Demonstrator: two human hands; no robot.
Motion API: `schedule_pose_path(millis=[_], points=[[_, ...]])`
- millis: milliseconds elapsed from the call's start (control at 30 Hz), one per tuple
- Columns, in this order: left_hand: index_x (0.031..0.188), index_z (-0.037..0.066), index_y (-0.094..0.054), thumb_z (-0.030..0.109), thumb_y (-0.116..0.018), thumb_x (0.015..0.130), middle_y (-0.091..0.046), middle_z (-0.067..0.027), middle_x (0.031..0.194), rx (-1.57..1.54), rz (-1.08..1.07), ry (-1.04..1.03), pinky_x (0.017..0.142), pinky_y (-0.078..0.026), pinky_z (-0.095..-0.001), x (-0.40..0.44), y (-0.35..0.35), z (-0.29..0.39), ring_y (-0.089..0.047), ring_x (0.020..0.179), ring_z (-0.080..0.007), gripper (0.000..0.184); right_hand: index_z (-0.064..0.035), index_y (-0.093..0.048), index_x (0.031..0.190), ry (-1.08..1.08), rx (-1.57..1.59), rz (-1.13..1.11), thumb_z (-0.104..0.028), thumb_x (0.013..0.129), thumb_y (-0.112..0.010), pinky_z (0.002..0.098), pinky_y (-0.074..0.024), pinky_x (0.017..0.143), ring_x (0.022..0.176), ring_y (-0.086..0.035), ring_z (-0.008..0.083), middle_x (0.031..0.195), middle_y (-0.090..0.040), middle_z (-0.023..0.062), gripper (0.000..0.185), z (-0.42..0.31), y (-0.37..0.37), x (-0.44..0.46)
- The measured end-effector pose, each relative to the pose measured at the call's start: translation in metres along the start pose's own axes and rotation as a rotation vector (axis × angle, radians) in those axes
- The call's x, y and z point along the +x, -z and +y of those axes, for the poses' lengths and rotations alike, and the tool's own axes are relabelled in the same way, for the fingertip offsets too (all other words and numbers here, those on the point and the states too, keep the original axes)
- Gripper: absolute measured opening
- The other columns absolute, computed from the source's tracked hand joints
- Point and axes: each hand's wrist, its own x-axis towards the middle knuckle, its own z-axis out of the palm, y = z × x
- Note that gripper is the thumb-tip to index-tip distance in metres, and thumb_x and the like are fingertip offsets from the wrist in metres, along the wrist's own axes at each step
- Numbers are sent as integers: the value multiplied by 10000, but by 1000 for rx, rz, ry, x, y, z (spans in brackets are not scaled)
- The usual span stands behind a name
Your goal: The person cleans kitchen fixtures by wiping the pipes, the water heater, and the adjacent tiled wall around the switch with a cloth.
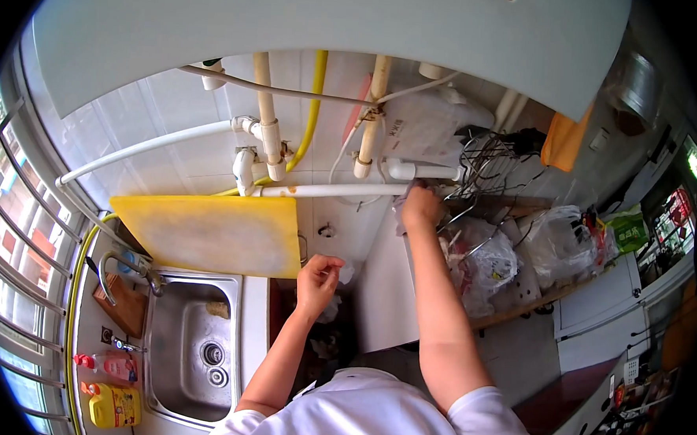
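My right hand (421, 207) is closed on a greyish cloth (401, 208), pressed near the back top corner of a white panel (388, 286) beside the white horizontal pipe (334, 191). Part of the cloth is hidden under the fingers. My left hand (317, 285) hovers over the dark gap between the sink counter and the panel. Its fingers are loosely bent, a little apart from the thumb, and nothing shows in them. A yellow-edged board (210, 230) leans against the wall just left of it.
To the left is a steel sink (235, 345) with a faucet (107, 284), a yellow bottle (114, 406) and a pink bottle (116, 367). Clear plastic bags (560, 240) and a tangled wire rack (485, 165) crowd the right. A grey cabinet (319, 27) overhangs above.
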Motion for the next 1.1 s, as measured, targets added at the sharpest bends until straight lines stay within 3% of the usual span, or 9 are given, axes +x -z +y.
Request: schedule_pose_path(millis=[200,367,467,533,567,700,867,1000,1100], points=[[963,12,-654,-17,-584,919,-597,6,814,-5,-51,24,623,-430,-207,0,-22,-13,-519,694,-51,88,-49,-443,1336,184,132,106,-164,990,-387,469,-548,788,968,-650,397,1267,-557,213,369,-28,-34,-33],[935,28,-695,1,-603,873,-639,-54,831,92,-154,-40,648,-484,-259,6,-39,-3,-586,692,-129,114,-54,-358,1422,247,178,49,-169,958,-466,501,-540,799,970,-637,419,1323,-496,215,490,-36,-37,-45],[1083,27,-644,6,-601,915,-623,-28,956,67,-94,-107,657,-458,-224,10,-44,-15,-548,749,-80,175,-57,-382,1409,293,253,90,-173,928,-530,503,-530,813,980,-625,426,1287,-517,210,517,-34,-29,-52],[1288,66,-536,128,-590,956,-568,-57,1174,0,225,-97,719,-475,-248,17,-47,-3,-559,916,-120,342,-60,-461,1357,337,379,171,-172,905,-572,490,-518,820,988,-614,421,1218,-554,212,478,-32,-35,-57],[1412,109,-401,257,-552,988,-479,-74,1328,-106,181,95,808,-476,-270,22,-44,3,-526,1087,-169,474,-63,-492,1330,413,469,152,-161,902,-575,480,-515,818,982,-614,416,1182,-568,214,447,-32,-38,-60],[1425,42,-379,306,-545,997,-461,-105,1358,-678,51,178,952,-444,-301,38,-40,1,-533,1140,-172,529,-74,-534,1300,711,651,-48,-114,877,-589,456,-510,815,973,-607,408,1126,-596,204,428,-42,-45,-98],[1329,24,-477,224,-573,986,-588,-58,1182,-686,122,195,948,-446,-293,33,-28,-7,-556,1089,-163,408,-86,-515,1313,722,674,-134,-115,851,-617,437,-516,821,1017,-605,384,1184,-580,169,474,-42,-38,-116],[1153,12,-615,33,-651,878,-595,-87,1051,41,395,-301,867,-467,-305,46,-7,17,-581,973,-193,278,-92,-533,1278,766,595,21,-105,823,-627,449,-537,813,1010,-621,386,1319,-506,156,465,-41,-12,-129],[1120,15,-631,-3,-653,826,-597,-118,1027,282,468,-489,860,-470,-332,64,20,39,-593,944,-244,295,-135,-498,1344,530,248,153,-188,765,-749,422,-547,830,1065,-617,346,1433,-406,141,634,-26,8,-110]])
